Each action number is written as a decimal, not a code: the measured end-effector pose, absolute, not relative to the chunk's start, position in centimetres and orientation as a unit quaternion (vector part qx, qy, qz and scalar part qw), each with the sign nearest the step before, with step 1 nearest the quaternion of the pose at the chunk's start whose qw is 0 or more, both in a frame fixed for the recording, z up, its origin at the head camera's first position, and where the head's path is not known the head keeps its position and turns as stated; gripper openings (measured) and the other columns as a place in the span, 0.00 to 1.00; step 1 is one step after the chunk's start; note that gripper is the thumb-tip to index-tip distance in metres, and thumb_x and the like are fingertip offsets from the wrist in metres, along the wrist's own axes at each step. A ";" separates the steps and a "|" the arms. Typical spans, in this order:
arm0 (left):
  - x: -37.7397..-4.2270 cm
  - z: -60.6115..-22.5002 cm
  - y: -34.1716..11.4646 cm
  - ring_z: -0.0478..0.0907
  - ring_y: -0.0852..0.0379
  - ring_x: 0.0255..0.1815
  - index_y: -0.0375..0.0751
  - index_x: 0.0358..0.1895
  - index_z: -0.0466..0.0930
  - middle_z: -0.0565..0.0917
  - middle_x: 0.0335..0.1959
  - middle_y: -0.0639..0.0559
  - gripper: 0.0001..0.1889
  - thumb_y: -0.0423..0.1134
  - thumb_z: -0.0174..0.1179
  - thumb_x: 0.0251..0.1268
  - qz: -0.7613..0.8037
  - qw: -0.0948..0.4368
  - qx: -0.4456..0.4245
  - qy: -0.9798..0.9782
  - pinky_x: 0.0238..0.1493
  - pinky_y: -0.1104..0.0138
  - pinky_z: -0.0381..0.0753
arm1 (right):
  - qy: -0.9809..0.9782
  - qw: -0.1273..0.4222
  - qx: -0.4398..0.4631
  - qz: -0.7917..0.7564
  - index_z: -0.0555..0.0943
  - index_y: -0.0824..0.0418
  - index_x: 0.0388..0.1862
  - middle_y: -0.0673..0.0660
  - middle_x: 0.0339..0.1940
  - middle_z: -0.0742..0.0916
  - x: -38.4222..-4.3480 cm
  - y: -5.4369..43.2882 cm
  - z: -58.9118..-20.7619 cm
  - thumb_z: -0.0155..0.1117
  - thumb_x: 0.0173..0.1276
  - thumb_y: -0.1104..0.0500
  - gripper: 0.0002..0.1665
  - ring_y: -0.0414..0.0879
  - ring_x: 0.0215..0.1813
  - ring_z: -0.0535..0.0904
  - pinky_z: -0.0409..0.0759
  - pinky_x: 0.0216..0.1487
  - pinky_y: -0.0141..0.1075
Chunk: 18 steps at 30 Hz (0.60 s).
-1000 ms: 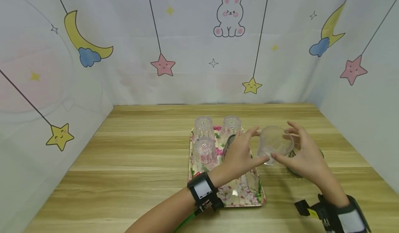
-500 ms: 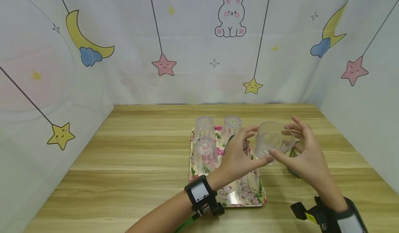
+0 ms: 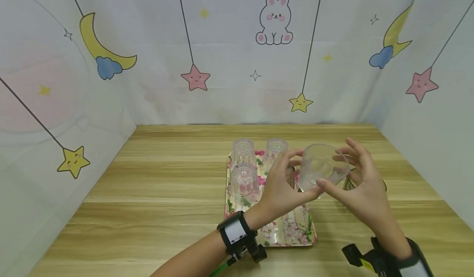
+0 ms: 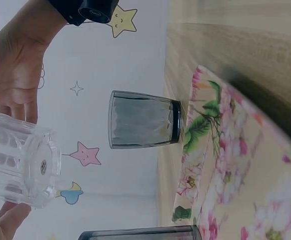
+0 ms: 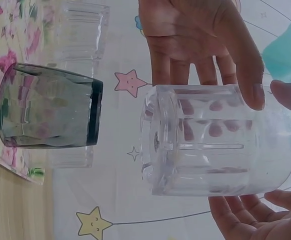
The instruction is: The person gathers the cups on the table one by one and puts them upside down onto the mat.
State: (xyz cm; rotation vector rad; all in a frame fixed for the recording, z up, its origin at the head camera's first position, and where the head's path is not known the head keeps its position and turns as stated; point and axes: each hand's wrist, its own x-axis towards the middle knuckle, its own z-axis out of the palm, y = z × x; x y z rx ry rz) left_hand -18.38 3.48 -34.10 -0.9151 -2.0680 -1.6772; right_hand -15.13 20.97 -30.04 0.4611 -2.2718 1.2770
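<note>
Both hands hold a clear cup (image 3: 321,166) above the table, just right of the tray. Its base points down and it tilts a little, with its mouth up. My left hand (image 3: 280,181) grips its left side between thumb and fingers; my right hand (image 3: 364,188) holds the opposite side. Beyond the right hand a smoky grey glass (image 4: 143,120) stands upright on the table, mostly hidden in the head view. On the flowered tray (image 3: 274,238), a second grey glass (image 5: 50,107) is upside down, largely covered by my left hand in the head view.
Three clear cups stand upside down on the tray: a front-left cup (image 3: 244,180), a back-left cup (image 3: 243,150) and a back-right cup (image 3: 277,146). A printed cloth wall (image 3: 222,104) borders the wooden table (image 3: 159,178) behind and at the sides.
Both hands have shifted slightly left with the clear cup, and its tilt has changed a little. The tray and the cups on it have not moved.
</note>
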 end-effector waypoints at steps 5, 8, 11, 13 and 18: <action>-18.3 -33.7 3.2 0.78 0.51 0.60 0.45 0.65 0.62 0.70 0.61 0.46 0.39 0.36 0.72 0.49 -0.587 0.170 -0.330 -0.720 0.57 0.73 0.80 | -0.830 0.244 0.173 0.470 0.56 0.50 0.75 0.39 0.58 0.72 -14.8 20.8 -29.7 0.76 0.45 0.73 0.61 0.27 0.57 0.72 0.71 0.55 0.10; -18.3 -33.5 3.0 0.78 0.52 0.60 0.47 0.65 0.63 0.71 0.61 0.46 0.39 0.35 0.73 0.47 -0.594 0.172 -0.329 -0.714 0.55 0.73 0.81 | -0.821 0.245 0.185 0.482 0.56 0.52 0.75 0.41 0.60 0.73 -14.7 20.8 -29.7 0.74 0.45 0.77 0.61 0.29 0.58 0.72 0.71 0.56 0.11; -18.4 -33.4 2.8 0.78 0.54 0.59 0.47 0.65 0.64 0.72 0.61 0.46 0.39 0.35 0.73 0.46 -0.597 0.181 -0.328 -0.709 0.54 0.74 0.82 | -0.805 0.247 0.203 0.499 0.58 0.56 0.74 0.43 0.61 0.75 -14.6 20.8 -29.7 0.71 0.44 0.80 0.59 0.31 0.59 0.73 0.72 0.56 0.12; -18.3 -33.3 2.8 0.78 0.55 0.59 0.47 0.65 0.64 0.73 0.60 0.46 0.39 0.35 0.72 0.46 -0.597 0.189 -0.332 -0.705 0.53 0.74 0.82 | -0.789 0.240 0.222 0.521 0.59 0.59 0.74 0.46 0.61 0.75 -14.6 20.8 -29.8 0.69 0.44 0.82 0.57 0.33 0.60 0.74 0.73 0.57 0.14; -17.9 -33.2 2.5 0.78 0.54 0.59 0.46 0.65 0.64 0.73 0.60 0.45 0.39 0.35 0.72 0.46 -0.600 0.203 -0.340 -0.695 0.52 0.74 0.83 | -0.762 0.218 0.261 0.551 0.61 0.65 0.72 0.50 0.61 0.75 -14.7 20.7 -30.0 0.68 0.44 0.83 0.54 0.34 0.62 0.74 0.73 0.60 0.15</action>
